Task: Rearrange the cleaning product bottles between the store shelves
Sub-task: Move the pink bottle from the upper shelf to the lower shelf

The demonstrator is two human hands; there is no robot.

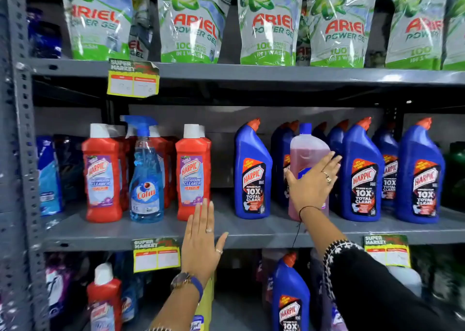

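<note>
A pink liquid bottle (305, 152) with a blue cap stands on the middle shelf (151, 232) among blue Harpic bottles (253, 172). My right hand (313, 184) wraps its front, thumb on the left side, fingers spread to the right. My left hand (201, 240) is flat and open at the shelf's front edge, fingertips just below a red Harpic bottle (192, 172), holding nothing. More red Harpic bottles (102, 174) and a blue Colin spray bottle (146, 179) stand to the left.
Ariel gel pouches (191, 21) fill the top shelf. The lower shelf holds a blue Harpic bottle (290, 295), a red one (104, 298) and a yellow bottle (205, 305). A grey perforated upright (24, 154) bounds the left. Price tags (156, 255) hang from the shelf edges.
</note>
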